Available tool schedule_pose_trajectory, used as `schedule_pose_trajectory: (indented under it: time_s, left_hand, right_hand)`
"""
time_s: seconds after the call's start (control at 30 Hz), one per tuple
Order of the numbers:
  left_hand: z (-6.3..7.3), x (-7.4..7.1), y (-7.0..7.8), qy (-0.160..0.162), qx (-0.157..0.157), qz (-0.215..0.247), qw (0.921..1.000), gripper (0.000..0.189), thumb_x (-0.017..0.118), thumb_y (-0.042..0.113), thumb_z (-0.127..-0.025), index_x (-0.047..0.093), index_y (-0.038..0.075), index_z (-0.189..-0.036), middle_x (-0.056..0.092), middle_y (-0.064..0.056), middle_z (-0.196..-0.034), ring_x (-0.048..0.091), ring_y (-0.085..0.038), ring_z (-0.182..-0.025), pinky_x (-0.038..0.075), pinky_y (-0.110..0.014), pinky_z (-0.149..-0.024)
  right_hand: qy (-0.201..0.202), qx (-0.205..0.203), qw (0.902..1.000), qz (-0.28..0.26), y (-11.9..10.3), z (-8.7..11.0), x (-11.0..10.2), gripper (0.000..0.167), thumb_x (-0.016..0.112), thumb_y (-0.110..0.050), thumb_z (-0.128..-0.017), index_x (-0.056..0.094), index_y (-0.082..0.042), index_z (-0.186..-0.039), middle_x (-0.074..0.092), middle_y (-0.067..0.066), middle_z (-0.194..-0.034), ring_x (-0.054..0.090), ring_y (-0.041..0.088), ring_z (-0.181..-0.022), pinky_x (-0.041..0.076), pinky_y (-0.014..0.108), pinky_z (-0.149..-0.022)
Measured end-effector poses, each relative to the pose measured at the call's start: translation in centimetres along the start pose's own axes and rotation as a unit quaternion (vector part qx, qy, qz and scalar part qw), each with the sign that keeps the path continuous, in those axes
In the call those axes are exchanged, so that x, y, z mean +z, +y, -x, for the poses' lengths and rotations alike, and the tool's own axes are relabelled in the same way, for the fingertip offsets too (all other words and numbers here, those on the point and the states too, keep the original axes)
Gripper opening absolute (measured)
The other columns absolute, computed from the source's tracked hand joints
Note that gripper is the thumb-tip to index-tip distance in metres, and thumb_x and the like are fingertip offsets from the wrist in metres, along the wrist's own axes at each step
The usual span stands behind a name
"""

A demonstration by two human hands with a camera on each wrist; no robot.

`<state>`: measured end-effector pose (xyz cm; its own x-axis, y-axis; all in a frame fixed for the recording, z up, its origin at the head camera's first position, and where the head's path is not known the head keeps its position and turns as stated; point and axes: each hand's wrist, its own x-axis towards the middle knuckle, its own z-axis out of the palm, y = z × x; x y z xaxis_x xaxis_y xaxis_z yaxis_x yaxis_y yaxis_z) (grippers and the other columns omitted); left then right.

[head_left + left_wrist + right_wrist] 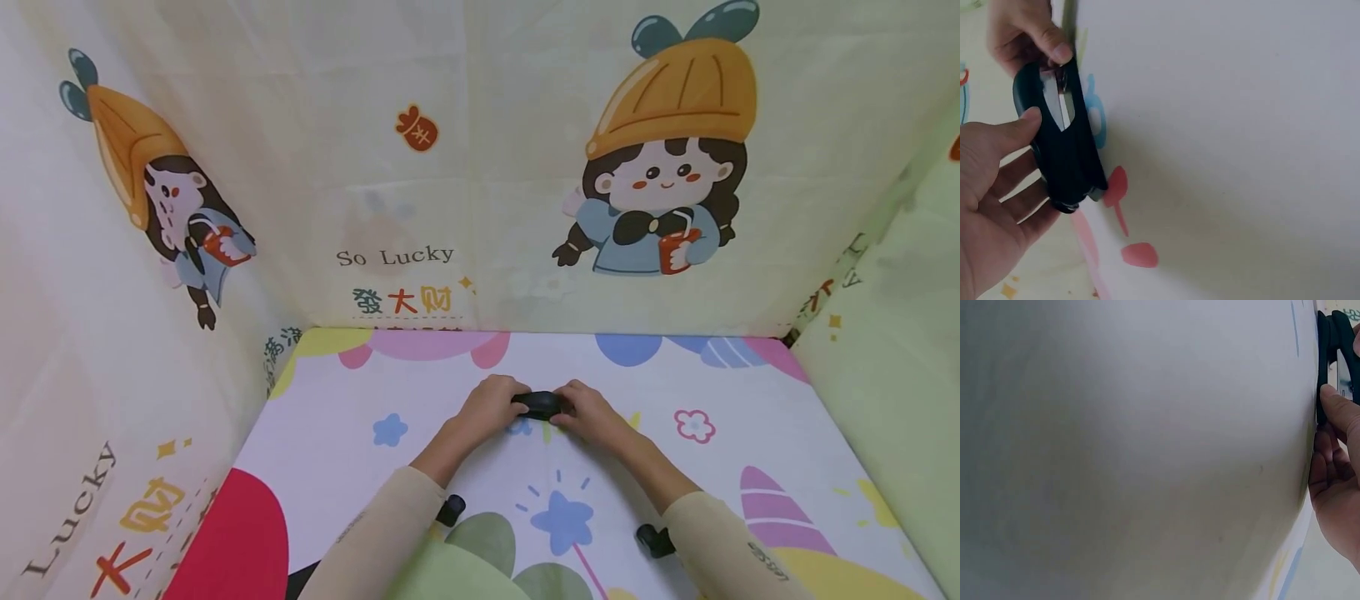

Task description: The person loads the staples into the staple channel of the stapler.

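Observation:
A black stapler (540, 406) is held between both hands over the far half of the patterned table. My left hand (491, 406) grips its left end; in the left wrist view the thumb lies on the top cover of the stapler (1069, 153) and the fingers curl beneath. At the opposite end my right hand (590, 414) pinches it, thumb on the near side. Bright metal shows through a gap in the stapler's body in the left wrist view. From the right wrist, the upper and lower arms of the stapler (1322, 369) appear spread apart, partly cut off by the frame edge.
A white tabletop cover (322, 467) with printed stars and flowers lies under the hands. Cream printed cloth (517, 208) hangs behind it and on both sides. A small black part (452, 510) sits at the left wrist, another (655, 540) at the right.

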<state>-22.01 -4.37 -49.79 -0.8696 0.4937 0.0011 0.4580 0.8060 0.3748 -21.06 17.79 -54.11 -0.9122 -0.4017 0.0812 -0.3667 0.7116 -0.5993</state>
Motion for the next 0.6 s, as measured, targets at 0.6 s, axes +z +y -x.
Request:
schedule_pose_trajectory:
  time_s: [0.6]
  left_hand:
    - [2.0,-1.7,-1.7,0.003,-0.007,0.015,0.9999,0.056,0.078,0.033,-0.093,0.062,0.011,-0.142,0.061,-0.008,-0.143,0.053,-0.027,-0.134,0.047,-0.041,-0.114]
  right_hand:
    - [0.009,-0.023,0.9994,0.025,0.4,0.9,-1.5,0.038,0.084,-0.016,-0.086,0.071,-0.001,-0.118,0.065,0.005,-0.103,0.062,0.016,-0.09,0.056,0.035,-0.081]
